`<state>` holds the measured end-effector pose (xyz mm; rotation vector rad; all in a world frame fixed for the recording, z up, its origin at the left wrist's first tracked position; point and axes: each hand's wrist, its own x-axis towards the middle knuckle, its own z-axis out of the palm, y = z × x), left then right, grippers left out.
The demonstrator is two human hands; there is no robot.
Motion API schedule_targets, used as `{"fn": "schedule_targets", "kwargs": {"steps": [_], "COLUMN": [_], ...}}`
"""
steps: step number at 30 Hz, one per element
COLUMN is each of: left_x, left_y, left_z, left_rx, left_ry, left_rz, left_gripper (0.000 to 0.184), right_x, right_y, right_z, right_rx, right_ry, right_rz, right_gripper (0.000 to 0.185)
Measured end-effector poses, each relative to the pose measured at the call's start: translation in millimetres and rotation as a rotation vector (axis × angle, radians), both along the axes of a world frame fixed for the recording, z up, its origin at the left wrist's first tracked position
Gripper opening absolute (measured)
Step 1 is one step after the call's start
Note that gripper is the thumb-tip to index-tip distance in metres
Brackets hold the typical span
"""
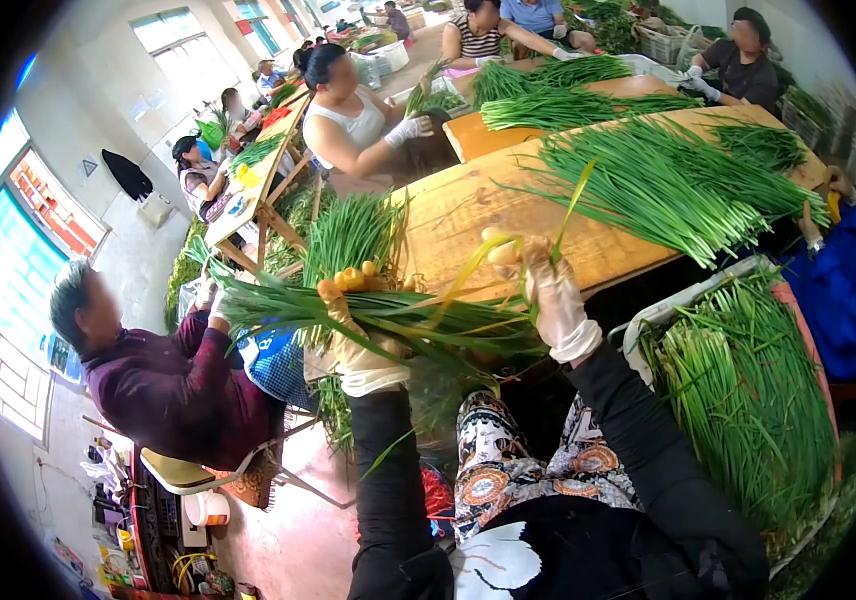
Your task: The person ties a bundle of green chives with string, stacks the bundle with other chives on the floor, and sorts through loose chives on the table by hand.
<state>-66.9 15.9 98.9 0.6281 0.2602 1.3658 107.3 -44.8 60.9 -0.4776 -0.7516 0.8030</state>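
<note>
My left hand [363, 340], in a pale glove with bare-looking fingertips, is wrapped round a bundle of long green stalks [448, 325] held level over the table's near edge. My right hand [553, 300], gloved too, pinches a yellowed leaf [575, 205] near the bundle's right end; yellow blades trail between the two hands. Behind my left hand, a pile of green stalks [348, 235] lies at the table's left end. A larger pile [668, 185] covers the right part of the wooden table [478, 220].
A crate of green stalks [738, 400] stands at my right, beside a blue cloth [848, 285]. One person in dark purple [168, 385] sits at my left, another in a white top [353, 130] across the table. Several people work farther back.
</note>
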Motion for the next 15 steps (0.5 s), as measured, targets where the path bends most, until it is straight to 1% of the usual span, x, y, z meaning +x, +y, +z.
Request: {"fn": "schedule_targets", "kwargs": {"steps": [1, 2, 3, 4, 5, 6, 7, 9, 10, 11, 13, 14, 15], "left_x": [-1.1, -4.4, -8.1, -11.9, -17.1, -26.2, -35.5, -55.8, -78.6, -100.1, -122.1, -109.2, -111.4], "left_y": [-0.4, 4.1, 8.0, 11.8, 16.4, 25.8, 32.0, 41.2, 60.1, 72.9, 73.2, 49.6, 53.2], "left_z": [1.7, -0.7, -3.4, -4.0, -4.8, -9.4, -7.0, -0.9, -12.7, -22.8, -20.9, -0.1, -0.6], "left_rx": [-0.041, -0.083, -0.035, -0.053, -0.071, 0.053, 0.071, 0.013, -0.034, 0.078, 0.111, 0.004, 0.000], "left_ry": [-0.039, -0.074, -0.089, -0.100, -0.110, -0.122, -0.156, -0.134, -0.180, -0.183, -0.251, -0.219, -0.213], "left_rz": [0.016, 0.055, 0.054, 0.086, 0.120, 0.084, 0.044, 0.156, 0.177, 0.108, 0.091, 0.202, 0.206], "left_gripper": [0.030, 0.026, 0.021, 0.020, 0.020, 0.024, 0.026, 0.027, 0.027, 0.027, 0.026, 0.023, 0.023], "right_x": [1.7, 6.1, 12.2, 22.6, 17.7, 27.4, 42.0, 53.0, 65.8, 80.4, 100.5, 99.4, 96.6], "right_y": [-3.8, -11.1, -17.3, -17.1, -25.4, -31.0, -38.8, -58.3, -67.3, -77.0, -96.4, -101.9, -103.3], "right_z": [1.6, 4.3, 4.3, -7.2, 9.2, 8.0, 4.4, -1.5, -10.2, -19.5, -33.2, -45.3, -61.6], "right_rx": [-0.001, -0.077, -0.151, -0.075, -0.174, -0.115, -0.055, -0.230, -0.282, -0.333, -0.363, -0.411, -0.430], "right_ry": [0.000, 0.099, 0.199, 0.224, 0.304, 0.185, 0.064, -0.009, -0.071, -0.133, -0.205, -0.245, -0.312], "right_rz": [-0.001, 0.102, 0.205, 0.344, 0.206, 0.266, 0.326, 0.098, 0.015, -0.067, -0.062, -0.132, -0.105], "right_gripper": [0.020, 0.023, 0.027, 0.032, 0.034, 0.034, 0.036, 0.039, 0.039, 0.040, 0.040, 0.037, 0.034]}}
